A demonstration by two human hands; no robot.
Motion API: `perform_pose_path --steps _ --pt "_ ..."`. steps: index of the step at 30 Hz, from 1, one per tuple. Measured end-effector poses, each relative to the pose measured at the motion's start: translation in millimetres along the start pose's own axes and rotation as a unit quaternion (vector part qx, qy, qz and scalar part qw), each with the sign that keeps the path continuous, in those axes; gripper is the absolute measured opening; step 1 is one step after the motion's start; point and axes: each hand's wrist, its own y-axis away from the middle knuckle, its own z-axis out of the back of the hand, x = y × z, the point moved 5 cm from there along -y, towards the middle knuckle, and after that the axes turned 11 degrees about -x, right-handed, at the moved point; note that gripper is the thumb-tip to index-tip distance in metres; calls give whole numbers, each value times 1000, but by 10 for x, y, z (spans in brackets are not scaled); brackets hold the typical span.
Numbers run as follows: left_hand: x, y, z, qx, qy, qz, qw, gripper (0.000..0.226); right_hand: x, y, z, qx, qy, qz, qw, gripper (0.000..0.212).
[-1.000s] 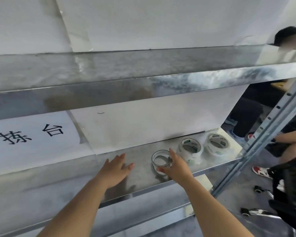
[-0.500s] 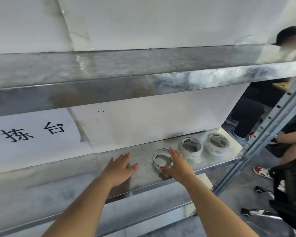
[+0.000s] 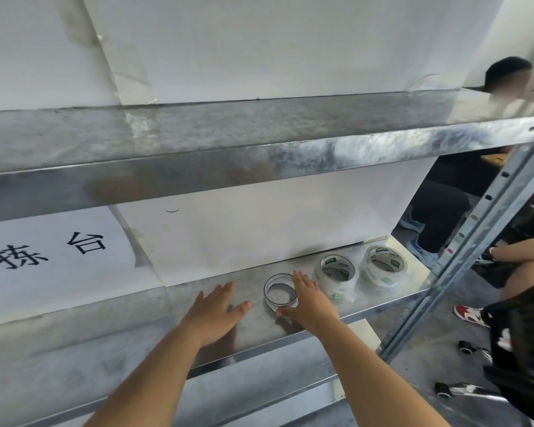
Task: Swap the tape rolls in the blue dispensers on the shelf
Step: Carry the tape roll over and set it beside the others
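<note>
Three tape rolls lie flat on the lower metal shelf. The leftmost is a thin, nearly used-up ring. My right hand rests against its right side, fingers stretched flat, thumb at its front edge. Right of it lie two full clear rolls with green labels, the nearer one and the farther one. My left hand is flat on the shelf left of the thin ring, fingers spread, holding nothing. No blue dispenser is in view.
An upper metal shelf overhangs the work area. White paper backs the shelf, with a printed sign at left. A slotted upright post stands at right. Other people's legs and a black bag are beyond it.
Both hands stay almost where they were; my left hand has slid slightly toward the thin ring. The rolls have not moved.
</note>
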Motion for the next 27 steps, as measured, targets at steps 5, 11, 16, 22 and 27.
perform_pose_path --steps 5,11,16,22,27 --pt "-13 -32 -17 -1 10 8 1000 73 37 14 55 7 11 8 1000 105" --pt "-174 -126 -44 6 16 -13 1000 76 -32 134 180 -15 9 4 1000 107" --pt "-422 -215 -51 18 1 -58 998 79 -280 299 414 -42 0 -15 999 108" --pt "-675 -473 -85 32 -14 -125 992 81 -634 429 736 -78 -1 -107 991 110" --pt "-749 -766 -151 28 -21 -174 984 85 -808 452 825 -101 -31 -167 980 108"
